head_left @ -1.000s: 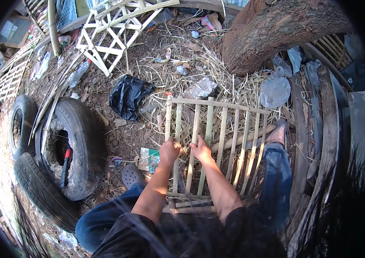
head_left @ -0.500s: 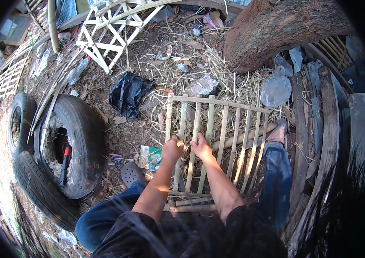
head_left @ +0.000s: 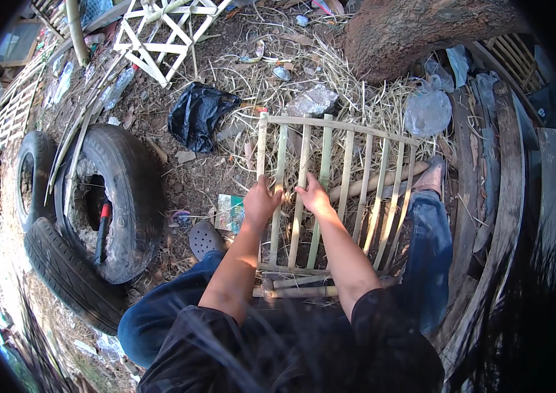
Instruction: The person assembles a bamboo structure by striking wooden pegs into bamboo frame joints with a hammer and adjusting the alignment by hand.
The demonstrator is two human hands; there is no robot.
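Note:
A panel of split-bamboo slats (head_left: 348, 160), joined by a crosspiece at its far end and another at its near end, lies between my legs. My left hand (head_left: 262, 204) is closed at the second slat from the left, its thumb toward the right. Close beside it, my right hand (head_left: 315, 198) has its thumb and forefinger either side of the third slat (head_left: 296, 229). The other fingers of both hands are partly hidden. Beneath the panel's right part runs a thicker bamboo pole (head_left: 382, 181), and more poles (head_left: 304, 292) lie at its near end.
Old tyres (head_left: 130, 203) lie at left, with a red-and-black handled tool (head_left: 102, 232) in one. Beyond the panel are a black plastic bag (head_left: 200, 116), a stone (head_left: 312, 101), bamboo shavings and a tree trunk (head_left: 415, 36). A white lattice (head_left: 160, 42) stands far left; weathered planks (head_left: 507, 177) line the right.
The whole view has shifted, so the panel, tyres and ground sit higher in the picture. Both hands remain at the same slats, with their thumbs and forefingers spread slightly more.

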